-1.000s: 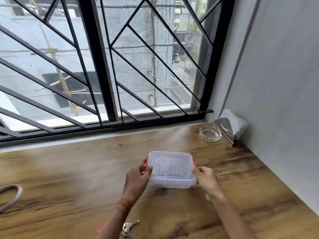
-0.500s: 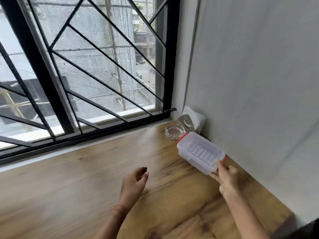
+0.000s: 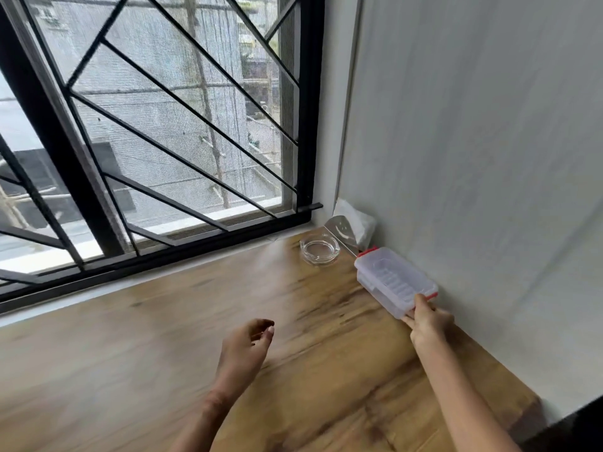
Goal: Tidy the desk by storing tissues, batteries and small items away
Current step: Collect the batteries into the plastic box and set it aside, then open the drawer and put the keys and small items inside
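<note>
Down at the near edge, your two forearms come up over the wooden desk, which has a fair bit of motion blur on the left side. Your left hand hangs above the middle of the desk with the fingers loosely curled in toward the palm and it's got nothing in it.

Over to the right, your right hand has hold of the clear plastic box by its near corner, thumb on top of the lid and fingers tucked along the underside. The lid is on, with a red latch showing at each short end. The box sits right up along the grey wall, long side running with it. Honestly I can't tell if the bottom is flat on the wood or a touch lifted.

Just past the far end of the box there's a glass ashtray on the desk. Beside that, a shiny metal plate leans tilted in the corner, with a white tissue pack tucked behind it against the wall.

Behind all that, the black window grille runs across the back, buildings outside.
</note>
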The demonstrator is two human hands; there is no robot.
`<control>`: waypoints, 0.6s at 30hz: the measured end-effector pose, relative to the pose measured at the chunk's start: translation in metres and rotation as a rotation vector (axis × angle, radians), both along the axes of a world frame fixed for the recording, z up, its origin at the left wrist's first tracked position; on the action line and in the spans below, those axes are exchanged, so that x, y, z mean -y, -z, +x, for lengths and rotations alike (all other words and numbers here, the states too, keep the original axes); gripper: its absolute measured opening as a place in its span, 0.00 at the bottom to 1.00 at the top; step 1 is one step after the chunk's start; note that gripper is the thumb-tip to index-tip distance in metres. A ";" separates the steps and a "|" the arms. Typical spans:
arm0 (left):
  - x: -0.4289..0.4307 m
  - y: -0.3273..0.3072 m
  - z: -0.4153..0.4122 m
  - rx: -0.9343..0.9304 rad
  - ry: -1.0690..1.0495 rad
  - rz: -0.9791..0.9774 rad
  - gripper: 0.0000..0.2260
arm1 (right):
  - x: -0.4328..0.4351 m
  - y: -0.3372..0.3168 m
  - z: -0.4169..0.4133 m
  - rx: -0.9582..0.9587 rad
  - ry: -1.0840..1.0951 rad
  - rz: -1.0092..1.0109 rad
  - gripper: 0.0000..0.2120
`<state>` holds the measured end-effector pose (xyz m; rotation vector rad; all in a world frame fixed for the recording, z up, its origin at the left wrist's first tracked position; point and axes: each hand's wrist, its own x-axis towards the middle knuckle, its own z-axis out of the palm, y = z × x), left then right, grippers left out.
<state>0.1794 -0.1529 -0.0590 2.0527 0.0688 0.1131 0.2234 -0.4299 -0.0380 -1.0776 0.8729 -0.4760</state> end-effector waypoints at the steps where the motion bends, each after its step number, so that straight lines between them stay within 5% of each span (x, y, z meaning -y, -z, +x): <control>1: 0.000 0.000 0.000 0.002 0.001 0.010 0.10 | 0.000 0.002 0.002 0.002 0.007 0.006 0.10; 4: -0.001 0.001 0.001 -0.001 0.002 0.032 0.09 | 0.000 0.004 0.007 -0.002 0.020 0.026 0.04; 10: -0.004 0.002 -0.001 -0.017 -0.004 0.042 0.09 | -0.002 0.006 0.013 -0.003 0.061 0.021 0.13; 15: -0.004 -0.001 -0.009 -0.011 -0.010 0.035 0.09 | -0.001 0.019 0.017 -0.024 0.072 -0.059 0.04; 18: -0.005 -0.004 -0.016 -0.008 -0.011 0.041 0.09 | -0.009 0.012 0.011 -0.037 0.084 -0.088 0.11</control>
